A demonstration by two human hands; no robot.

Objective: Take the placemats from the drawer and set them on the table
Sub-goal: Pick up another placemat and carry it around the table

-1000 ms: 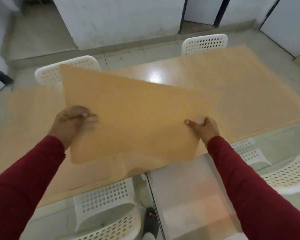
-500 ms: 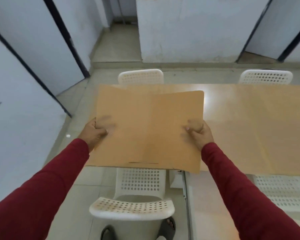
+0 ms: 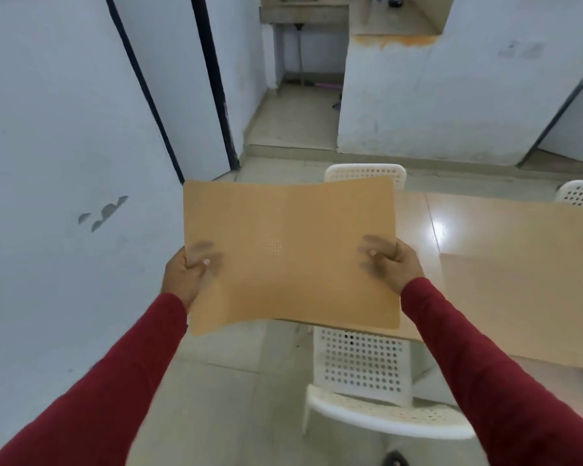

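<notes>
I hold a tan rectangular placemat flat in front of me, slightly sagging in the middle. My left hand grips its left edge and my right hand grips its right edge, thumbs on top. The mat hangs over the left end of the wooden table and over the floor beside it. Another tan placemat lies flat on the table to the right. No drawer is in view.
A white perforated plastic chair stands at the table's near side below the mat. Two more white chairs stand at the far side. A white wall rises close on the left. Tiled floor runs ahead into a passage.
My view has swung left and the held placemat has come with it, from over the table's middle to its left end. Both hands keep their grip.
</notes>
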